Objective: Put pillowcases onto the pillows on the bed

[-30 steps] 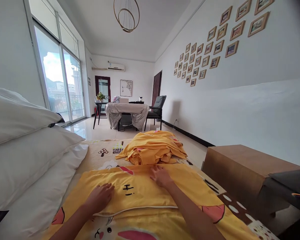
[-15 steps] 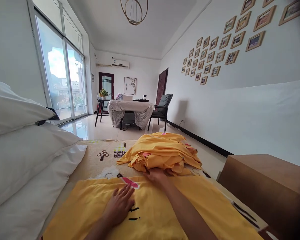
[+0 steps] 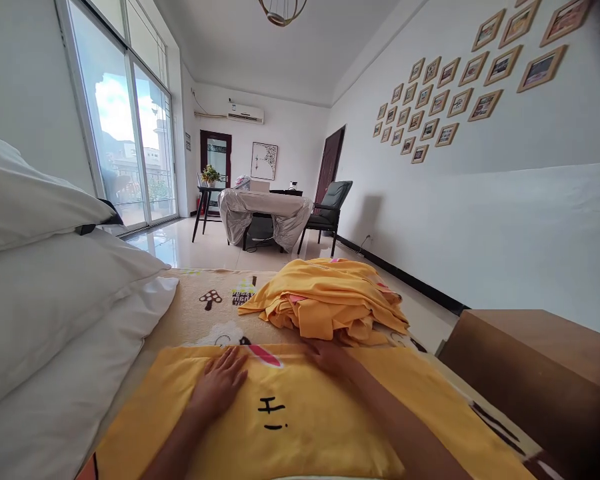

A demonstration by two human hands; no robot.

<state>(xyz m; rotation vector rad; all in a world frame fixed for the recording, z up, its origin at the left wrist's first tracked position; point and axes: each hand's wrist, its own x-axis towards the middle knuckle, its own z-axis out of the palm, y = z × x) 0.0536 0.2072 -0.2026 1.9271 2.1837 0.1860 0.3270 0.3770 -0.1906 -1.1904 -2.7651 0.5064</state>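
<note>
Resting, in the head view, the left hand (image 3: pixel 220 380) palm-down on the yellow cloth (image 3: pixel 250 447) at about 7 o'clock from the centre, with fingers (image 3: pixel 226 365) slightly apart and laid over the fabric close to its far edge. Placing the right hand (image 3: pixel 329 358) at about half past five, along that same far edge and right beside the heap of yellow fabric (image 3: pixel 330 293). Cannot tell whether the fingers of that hand pinch anything, with the tips lost in shadow by the front of the heap.

Seeing the yellow cloth spread wide from 7 round to 5 o'clock, with black "Hi" lettering (image 3: pixel 271 413) at 6 and a pink ear shape (image 3: pixel 264 356) between the two hands. Finding the crumpled heap just beyond, towards 5 o'clock, on a beige patterned cover (image 3: pixel 187 310) that shows also at 8.

Noticing white pillows (image 3: pixel 50 293) stacked at 9 o'clock and a brown box (image 3: pixel 530 363) at 4. Looking farther off, spotting a draped table (image 3: pixel 267 202) and a potted plant (image 3: pixel 211 175) towards 10, a dark chair (image 3: pixel 333 207) near 2, a glass door (image 3: pixel 110 113) at 10, and picture frames (image 3: pixel 460 102) on the wall at 2.
</note>
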